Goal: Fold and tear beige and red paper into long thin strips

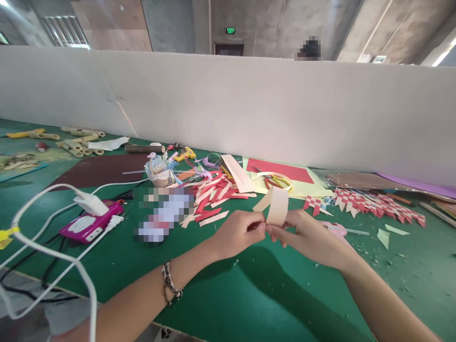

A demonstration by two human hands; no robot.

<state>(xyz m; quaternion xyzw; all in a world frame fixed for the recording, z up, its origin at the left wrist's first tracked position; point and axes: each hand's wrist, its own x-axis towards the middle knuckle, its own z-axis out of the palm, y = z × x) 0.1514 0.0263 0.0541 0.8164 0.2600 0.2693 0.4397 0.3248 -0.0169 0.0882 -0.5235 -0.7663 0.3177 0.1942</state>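
Both my hands meet above the green table, pinching a cream paper strip bent into a loop. My left hand is closed, thumb and fingers gripping the strip's lower end. My right hand is closed too, pinching the same strip from the right. The loop stands up between the two hands. A beaded bracelet is on my left wrist.
Red and cream paper strips lie scattered beyond my hands. Further off are yellow-handled scissors on red and yellow sheets, a woven red-white piece, a small decorated cup, a pink power strip with white cables at left, and a white partition behind.
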